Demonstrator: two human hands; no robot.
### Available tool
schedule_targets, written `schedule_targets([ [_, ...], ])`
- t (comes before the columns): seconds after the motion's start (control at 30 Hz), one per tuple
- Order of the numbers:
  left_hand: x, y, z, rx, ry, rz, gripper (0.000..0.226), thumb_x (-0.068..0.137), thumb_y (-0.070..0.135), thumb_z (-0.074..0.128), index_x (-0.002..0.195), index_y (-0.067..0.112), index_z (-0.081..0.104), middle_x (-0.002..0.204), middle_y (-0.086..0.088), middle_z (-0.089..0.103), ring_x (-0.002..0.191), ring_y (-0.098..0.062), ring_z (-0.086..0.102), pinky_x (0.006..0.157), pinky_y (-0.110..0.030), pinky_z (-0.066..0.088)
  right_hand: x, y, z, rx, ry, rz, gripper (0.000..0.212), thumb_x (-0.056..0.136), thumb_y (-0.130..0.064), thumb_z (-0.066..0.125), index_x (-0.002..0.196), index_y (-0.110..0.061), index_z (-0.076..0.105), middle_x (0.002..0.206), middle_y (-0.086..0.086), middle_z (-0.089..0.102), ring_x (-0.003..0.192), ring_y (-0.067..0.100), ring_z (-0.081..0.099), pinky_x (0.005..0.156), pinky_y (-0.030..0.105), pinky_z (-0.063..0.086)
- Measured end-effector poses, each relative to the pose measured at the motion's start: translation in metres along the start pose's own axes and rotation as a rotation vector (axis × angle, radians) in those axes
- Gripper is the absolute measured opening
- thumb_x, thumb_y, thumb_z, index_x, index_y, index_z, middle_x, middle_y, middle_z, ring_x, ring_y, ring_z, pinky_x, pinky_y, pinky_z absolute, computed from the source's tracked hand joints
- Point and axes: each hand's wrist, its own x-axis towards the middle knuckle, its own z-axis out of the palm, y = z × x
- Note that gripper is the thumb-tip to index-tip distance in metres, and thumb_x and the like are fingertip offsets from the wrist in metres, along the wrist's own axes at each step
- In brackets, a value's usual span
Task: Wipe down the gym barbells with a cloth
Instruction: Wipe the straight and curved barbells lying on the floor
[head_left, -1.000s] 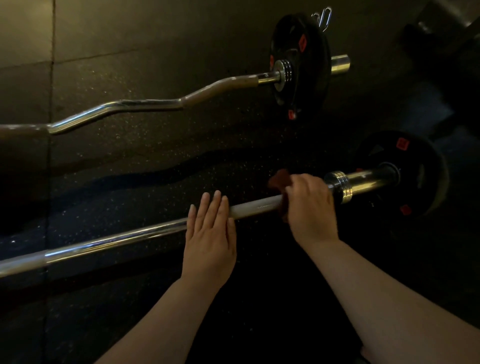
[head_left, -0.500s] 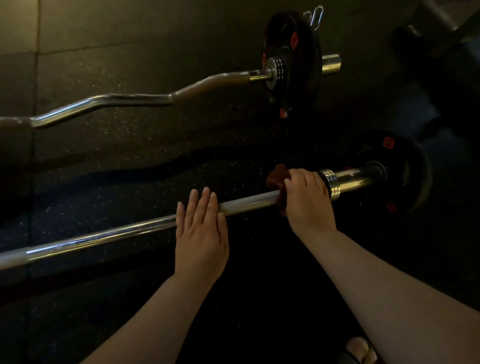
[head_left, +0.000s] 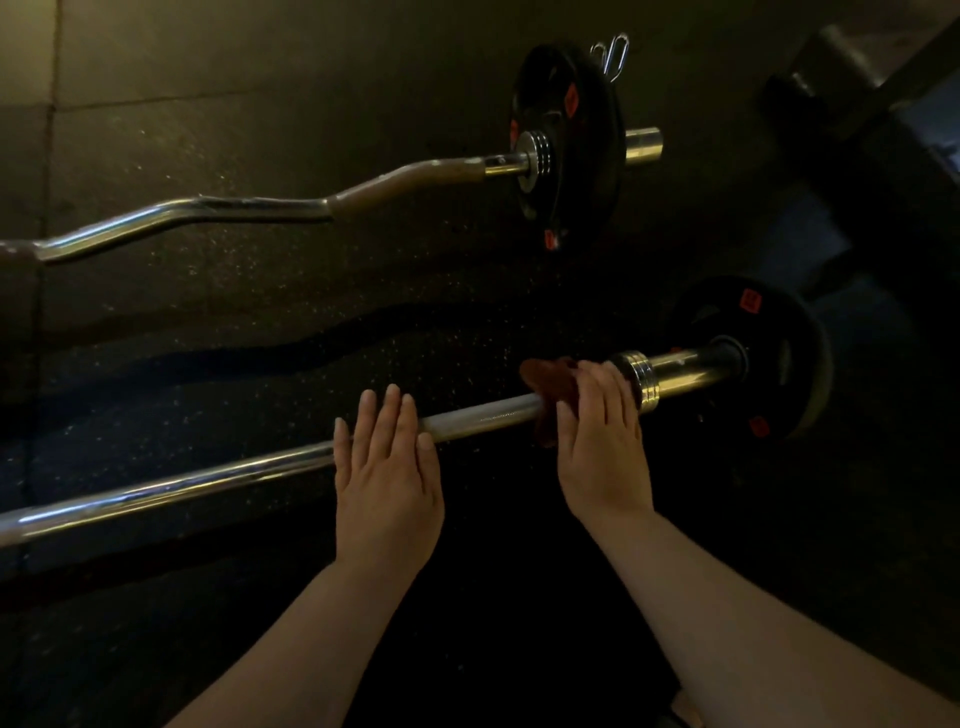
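A dark red cloth (head_left: 545, 382) is held on the straight barbell (head_left: 208, 480).
The fingers (head_left: 597, 384) of the right hand (head_left: 602, 447) are curled round the cloth, beside the collar (head_left: 636, 382); the left hand (head_left: 387, 483) is laid flat on that barbell, fingers straight. A curl bar (head_left: 234, 208) is seen beyond.

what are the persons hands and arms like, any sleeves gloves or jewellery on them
Both forearms are bare as far as the frame shows: no sleeve edge on the left forearm or the right forearm. The left hand and the right hand wear no gloves, and no ring, watch or bracelet shows. The nails look short and plain, though the light is dim.
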Motion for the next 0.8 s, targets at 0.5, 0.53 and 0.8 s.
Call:
schedule_targets([
  [0.5, -0.006, -0.001, 0.008, 0.042, 0.06, 0.019, 0.064, 0.106, 0.045, 0.008, 0.159, 0.015, 0.027, 0.168, 0.003, 0.015, 0.157, -0.012, -0.002, 0.126, -0.038, -0.011, -0.02, -0.006, 0.022, 0.062, 0.091, 0.028, 0.049, 0.103, -0.034, 0.043, 0.145, -0.01, 0.035, 0.16, 0.01, 0.025, 0.155, 0.029, 0.016, 0.122, 0.053, 0.024],
  [0.53, -0.008, 0.0, 0.009, 0.048, 0.07, 0.017, 0.063, 0.107, 0.044, 0.01, 0.159, 0.014, 0.028, 0.168, 0.002, 0.017, 0.157, -0.013, 0.001, 0.127, -0.039, -0.01, -0.016, -0.007, 0.022, 0.045, 0.099, 0.028, 0.05, 0.103, -0.037, 0.044, 0.143, -0.008, 0.035, 0.157, 0.013, 0.027, 0.153, 0.032, 0.019, 0.122, 0.054, 0.026],
  [0.8, -0.001, -0.001, 0.002, 0.017, 0.02, 0.001, 0.07, 0.101, 0.05, 0.001, 0.16, 0.02, 0.025, 0.168, 0.006, 0.016, 0.156, -0.008, -0.002, 0.127, -0.037, -0.007, 0.01, -0.003, 0.008, 0.023, 0.041, 0.017, 0.052, 0.107, -0.035, 0.033, 0.156, -0.018, 0.03, 0.159, 0.002, 0.034, 0.153, 0.021, 0.02, 0.124, 0.051, 0.026],
])
